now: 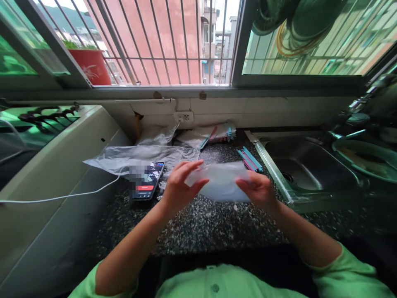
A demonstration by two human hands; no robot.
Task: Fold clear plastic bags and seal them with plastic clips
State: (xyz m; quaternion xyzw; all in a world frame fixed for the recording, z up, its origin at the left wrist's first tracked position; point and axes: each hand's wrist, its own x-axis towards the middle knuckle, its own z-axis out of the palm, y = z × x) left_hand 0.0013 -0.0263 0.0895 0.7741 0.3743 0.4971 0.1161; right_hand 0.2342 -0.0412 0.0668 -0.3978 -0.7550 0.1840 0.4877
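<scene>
A translucent whitish plastic bag (221, 178) stretches flat between my two hands above the dark speckled counter. Its right end is pinched by my right hand (259, 188), thumb in front and the other fingers curled behind. My left hand (182, 182) is around the left end, which sits between the thumb and forefinger; their tips are apart. Behind my right hand lie several loose blue and pink strips (249, 159). A phone (149, 180) with a lit, partly blurred screen rests left of my left hand, beside clear plastic wrapping (124, 157).
A plastic pack of blue and pink strips (217, 133) lies at the back near a wall socket (183, 117). A white cable (77, 198) runs from the left. The steel sink (310, 165) is at right, with a green basin (369, 155). A stove (46, 120) stands left.
</scene>
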